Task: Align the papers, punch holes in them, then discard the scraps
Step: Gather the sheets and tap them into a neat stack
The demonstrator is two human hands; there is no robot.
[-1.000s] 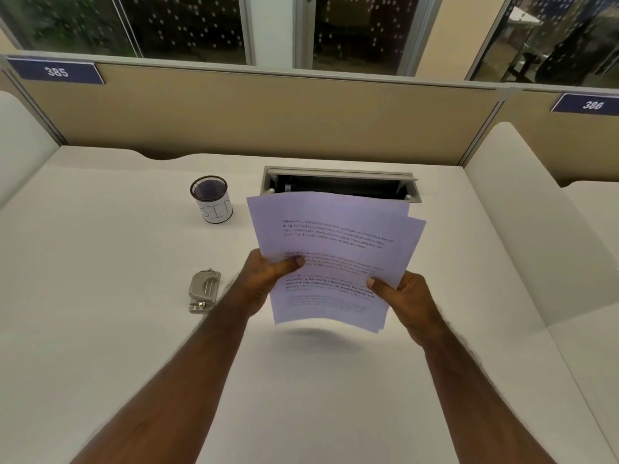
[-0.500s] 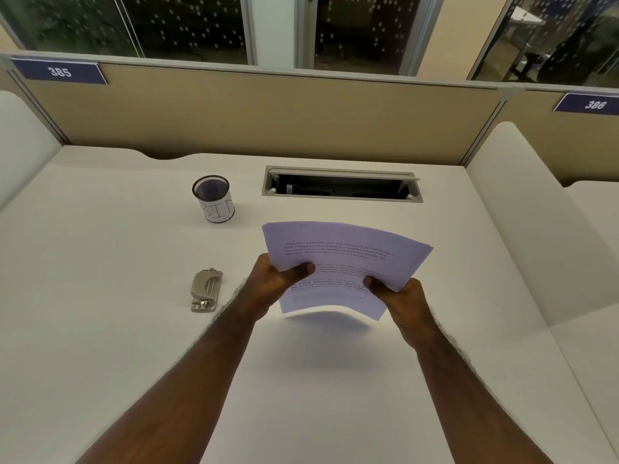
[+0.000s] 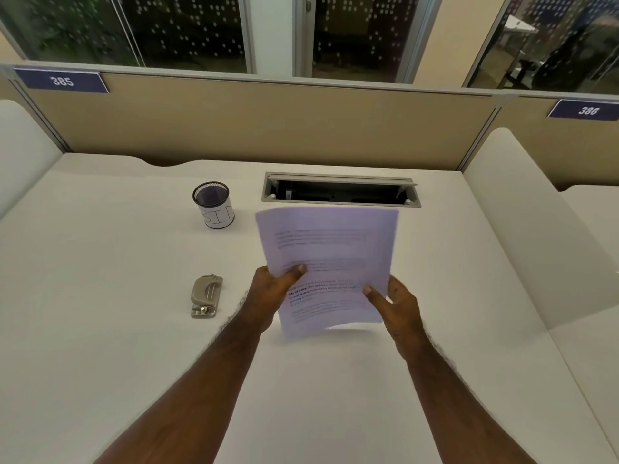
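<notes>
Bare desk (image 3: 100, 329) lies open left of the hole punch (image 3: 205, 297); the mesh cup (image 3: 213, 204) and apparently open cable tray (image 3: 340, 192) stand beyond.

Office cubicle: white desk (image 3: 100, 329), tan partition (image 3: 268, 128) with seat tags 385 (image 3: 62, 81) and 386 (image 3: 588, 110), cable tray (image 3: 340, 189), glass walls (image 3: 187, 28) behind.

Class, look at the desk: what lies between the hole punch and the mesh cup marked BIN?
Nothing: in the head view, only bare white desk separates the hole punch from the mesh cup behind it.
</notes>
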